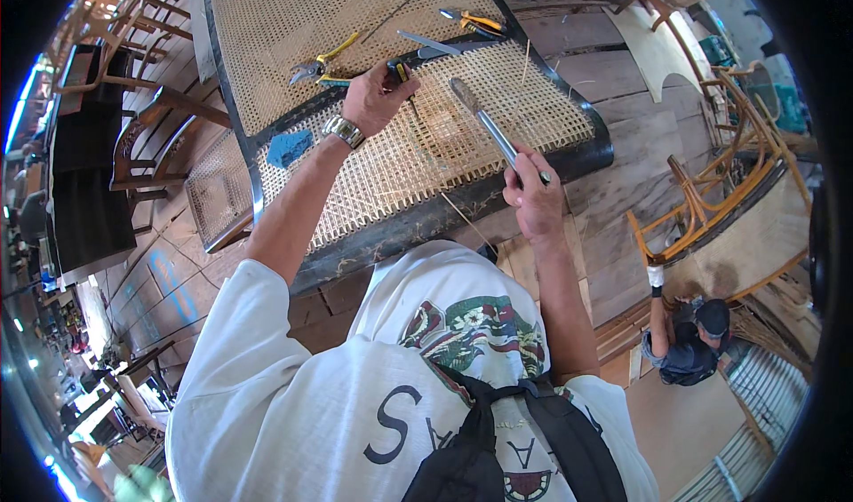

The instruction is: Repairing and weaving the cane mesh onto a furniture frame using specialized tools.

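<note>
My left hand (378,98) is closed round the black-and-yellow handle of a screwdriver (397,71). Its thin shaft points down at the woven cane panel (373,182), which is set in a dark frame (355,258). In my right hand (536,195) is the metallic handle of a hammer (498,136); its head is over the cane, to the right of the screwdriver and apart from it. Yellow-handled cutters (320,67) lie just beyond my left hand. A crumpled blue cloth (289,148) rests near my left wrist.
Orange-and-black pliers (475,24) and a slim metal tool (431,42) lie toward the far side. Wooden chair frames (164,138) stand at left, with a curved cane-coloured frame (711,209) at right. Another person (693,338) works at the lower right, a white-gloved hand on that frame.
</note>
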`<action>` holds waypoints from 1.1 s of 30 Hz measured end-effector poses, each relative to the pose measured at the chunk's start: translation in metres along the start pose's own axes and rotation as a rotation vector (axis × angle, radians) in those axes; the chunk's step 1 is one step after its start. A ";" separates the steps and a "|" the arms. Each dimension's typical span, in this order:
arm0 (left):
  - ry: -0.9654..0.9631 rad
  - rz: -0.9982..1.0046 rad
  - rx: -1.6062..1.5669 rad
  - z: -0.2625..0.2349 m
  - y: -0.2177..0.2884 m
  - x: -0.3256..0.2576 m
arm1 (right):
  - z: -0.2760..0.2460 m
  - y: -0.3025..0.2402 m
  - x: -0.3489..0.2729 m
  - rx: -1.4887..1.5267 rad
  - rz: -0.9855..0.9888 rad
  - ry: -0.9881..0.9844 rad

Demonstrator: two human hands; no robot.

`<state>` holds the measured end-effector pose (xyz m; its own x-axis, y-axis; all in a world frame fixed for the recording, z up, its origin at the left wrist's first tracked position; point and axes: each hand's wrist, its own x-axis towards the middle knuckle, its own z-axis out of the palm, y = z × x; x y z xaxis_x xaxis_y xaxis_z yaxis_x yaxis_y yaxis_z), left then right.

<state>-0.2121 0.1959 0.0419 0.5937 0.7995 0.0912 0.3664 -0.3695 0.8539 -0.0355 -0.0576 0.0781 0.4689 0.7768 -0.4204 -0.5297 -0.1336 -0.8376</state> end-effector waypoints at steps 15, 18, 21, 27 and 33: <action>-0.020 -0.038 0.041 -0.006 -0.010 0.013 | -0.001 0.008 0.007 -0.089 -0.014 0.000; -0.018 -0.041 -0.001 -0.007 -0.007 0.012 | 0.005 0.012 0.007 -0.049 -0.048 0.024; 0.004 -0.037 -0.057 -0.002 -0.013 0.009 | 0.011 0.008 0.007 -0.038 -0.059 0.032; -0.061 -0.046 0.141 0.002 -0.003 0.007 | 0.013 0.014 0.005 -0.010 -0.062 0.060; -0.051 0.000 0.156 -0.004 -0.009 0.013 | 0.012 0.015 0.003 -0.073 0.058 0.000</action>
<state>-0.2103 0.2115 0.0371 0.6282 0.7756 0.0616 0.4704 -0.4418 0.7639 -0.0505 -0.0495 0.0684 0.4392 0.7665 -0.4686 -0.5030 -0.2223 -0.8352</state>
